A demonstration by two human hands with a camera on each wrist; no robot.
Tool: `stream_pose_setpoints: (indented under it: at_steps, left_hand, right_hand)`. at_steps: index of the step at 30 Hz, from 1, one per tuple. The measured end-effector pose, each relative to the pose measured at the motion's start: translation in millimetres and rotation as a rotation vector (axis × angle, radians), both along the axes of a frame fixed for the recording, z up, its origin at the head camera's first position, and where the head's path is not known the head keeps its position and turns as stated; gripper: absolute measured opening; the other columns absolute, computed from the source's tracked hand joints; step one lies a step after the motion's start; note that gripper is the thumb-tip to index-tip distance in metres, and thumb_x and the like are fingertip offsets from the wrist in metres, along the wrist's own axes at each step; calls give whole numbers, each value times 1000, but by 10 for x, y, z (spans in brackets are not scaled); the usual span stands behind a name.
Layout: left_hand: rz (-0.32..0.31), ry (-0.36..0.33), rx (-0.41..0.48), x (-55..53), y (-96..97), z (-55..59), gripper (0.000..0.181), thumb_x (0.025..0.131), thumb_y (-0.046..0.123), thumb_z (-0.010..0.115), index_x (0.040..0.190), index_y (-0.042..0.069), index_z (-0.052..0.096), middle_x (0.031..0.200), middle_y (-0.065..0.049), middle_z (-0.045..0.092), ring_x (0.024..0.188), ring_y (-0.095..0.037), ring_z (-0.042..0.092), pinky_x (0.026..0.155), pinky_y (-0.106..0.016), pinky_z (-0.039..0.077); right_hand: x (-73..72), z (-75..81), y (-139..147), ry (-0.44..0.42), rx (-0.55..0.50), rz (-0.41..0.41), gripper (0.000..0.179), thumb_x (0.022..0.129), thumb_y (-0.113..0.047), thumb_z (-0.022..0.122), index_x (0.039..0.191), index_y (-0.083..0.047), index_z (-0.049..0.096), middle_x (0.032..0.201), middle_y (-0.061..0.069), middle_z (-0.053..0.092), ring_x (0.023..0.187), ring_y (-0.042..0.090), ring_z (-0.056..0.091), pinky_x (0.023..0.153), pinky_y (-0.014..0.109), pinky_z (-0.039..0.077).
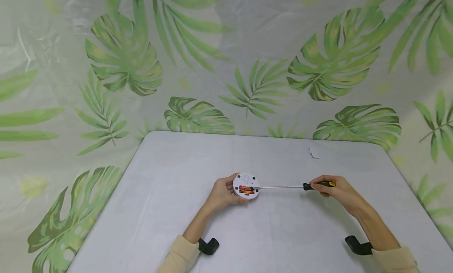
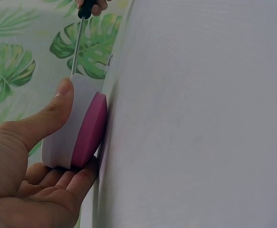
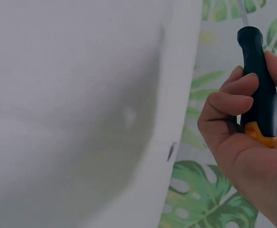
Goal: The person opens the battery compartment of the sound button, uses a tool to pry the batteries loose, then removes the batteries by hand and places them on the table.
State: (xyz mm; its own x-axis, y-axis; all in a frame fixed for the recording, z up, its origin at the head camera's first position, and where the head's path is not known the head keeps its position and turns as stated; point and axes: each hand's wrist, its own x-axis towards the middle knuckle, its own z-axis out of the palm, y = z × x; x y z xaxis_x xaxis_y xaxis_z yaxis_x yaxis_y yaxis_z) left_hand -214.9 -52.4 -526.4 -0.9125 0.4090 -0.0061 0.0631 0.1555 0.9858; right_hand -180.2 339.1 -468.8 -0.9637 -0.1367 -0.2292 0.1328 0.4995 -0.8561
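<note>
My left hand [image 1: 221, 193] holds a round white device [image 1: 246, 179] by its edge, thumb on one side and fingers on the other. The device's underside faces up, and red batteries [image 1: 246, 189] lie in its uncovered compartment. In the left wrist view the device's other side shows a pink face [image 2: 91, 129]. My right hand [image 1: 334, 187] grips a screwdriver [image 1: 307, 186] by its black and yellow handle [image 3: 258, 80]. The long metal shaft [image 1: 279, 187] points left, its tip at the battery compartment. Whether the tip touches a battery, I cannot tell.
Both hands are above a table with a white cover [image 1: 170, 174]. A small white piece [image 1: 313, 152] lies near the far edge, to the right. Behind the table hangs a leaf-patterned sheet [image 1: 198, 80]. Black wrist mounts [image 1: 209, 246] stick out from both forearms.
</note>
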Motion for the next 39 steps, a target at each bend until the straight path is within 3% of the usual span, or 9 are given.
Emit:
stream_pose_setpoints:
  at_steps: [10, 24, 39]
  left_hand:
    - [2, -6, 23, -11, -9, -15, 94, 69, -6, 92, 152, -4, 47, 148, -20, 59, 134, -30, 61, 105, -26, 55]
    - [7, -9, 41, -35, -20, -41, 93, 69, -7, 91, 151, -4, 47, 147, -22, 60, 132, -32, 63, 104, -27, 56]
    - [10, -13, 28, -30, -17, -24, 94, 70, -5, 92, 152, -4, 46, 147, -20, 60, 132, -29, 63, 103, -25, 56]
  right_hand:
    - [35, -45, 13, -106, -86, -5, 40, 103, -27, 65, 124, 7, 66, 92, -1, 61, 80, 11, 57, 73, 28, 54]
    - [28, -104, -17, -188, -162, -21, 34, 104, -25, 62, 123, 2, 68, 102, -6, 61, 83, 9, 57, 74, 25, 54]
    - [74, -149, 31, -145, -209, -35, 28, 105, -23, 62, 121, -2, 71, 108, -10, 63, 85, 7, 58, 76, 23, 58]
